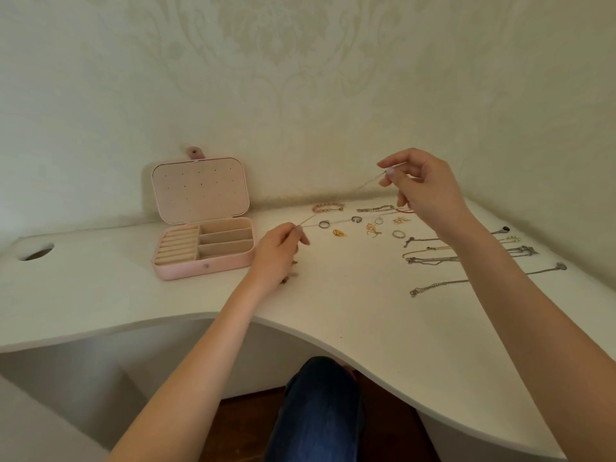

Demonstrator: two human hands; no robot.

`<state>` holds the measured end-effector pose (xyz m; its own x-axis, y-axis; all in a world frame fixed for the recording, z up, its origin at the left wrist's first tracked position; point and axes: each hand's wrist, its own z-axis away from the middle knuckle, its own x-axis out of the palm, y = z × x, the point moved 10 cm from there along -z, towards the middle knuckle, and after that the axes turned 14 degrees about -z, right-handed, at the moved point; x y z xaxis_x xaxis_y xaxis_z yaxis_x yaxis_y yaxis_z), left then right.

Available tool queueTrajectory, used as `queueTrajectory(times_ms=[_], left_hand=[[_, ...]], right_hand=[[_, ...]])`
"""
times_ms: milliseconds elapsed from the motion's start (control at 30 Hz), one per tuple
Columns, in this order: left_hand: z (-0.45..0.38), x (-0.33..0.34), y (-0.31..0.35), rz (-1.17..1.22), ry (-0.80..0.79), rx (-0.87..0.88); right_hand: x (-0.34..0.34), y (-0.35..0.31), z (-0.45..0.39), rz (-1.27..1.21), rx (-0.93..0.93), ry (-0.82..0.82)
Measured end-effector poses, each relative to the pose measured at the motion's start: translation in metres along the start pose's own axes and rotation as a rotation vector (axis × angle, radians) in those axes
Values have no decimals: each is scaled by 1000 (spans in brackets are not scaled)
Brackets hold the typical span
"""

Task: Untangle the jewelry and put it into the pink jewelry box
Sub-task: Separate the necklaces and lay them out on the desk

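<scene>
A thin chain [343,198] is stretched taut in the air between my two hands. My left hand [278,253] pinches its lower end just right of the pink jewelry box [203,266]. My right hand [418,188] pinches the upper end, raised above the table. The box stands open at the left with its lid up; its ring rolls and compartments look empty. Small gold pieces [289,273] lie under my left hand, partly hidden.
On the white desk [333,311] lie rings [324,224], gold charms [339,232], a pink bracelet [328,207] and another bracelet [376,208]. Several chains [433,258] are laid out in rows at the right. A round cable hole [36,252] is at far left.
</scene>
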<state>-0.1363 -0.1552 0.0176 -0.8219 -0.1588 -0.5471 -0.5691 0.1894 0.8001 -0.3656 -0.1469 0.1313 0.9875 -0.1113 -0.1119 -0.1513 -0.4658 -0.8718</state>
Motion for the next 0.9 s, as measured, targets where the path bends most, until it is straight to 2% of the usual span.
queueTrajectory(times_ms=[200,333,533,600,667,767,833,900], left_hand=[[-5,-13,-5,-260,80,53],[1,-5,2,-682,72,105],[6,17,14,-802,-45,256],[7,16,22,-693,-44,276],[9,13,38,-388,-28,260],[18,32,71,109,-193,201],[27,53,96,261,-338,203],[32,62,109,319,-345,190]], right_hand=[[-18,-17,0,7,-63,69],[-15,-27,2,6,-68,26],[6,-26,7,-5,-30,-88],[15,-23,10,-27,-1,-131],[26,-22,12,-84,20,-180],[48,-26,17,-158,29,-260],[57,-29,17,-182,35,-280],[54,-31,15,-166,27,-252]])
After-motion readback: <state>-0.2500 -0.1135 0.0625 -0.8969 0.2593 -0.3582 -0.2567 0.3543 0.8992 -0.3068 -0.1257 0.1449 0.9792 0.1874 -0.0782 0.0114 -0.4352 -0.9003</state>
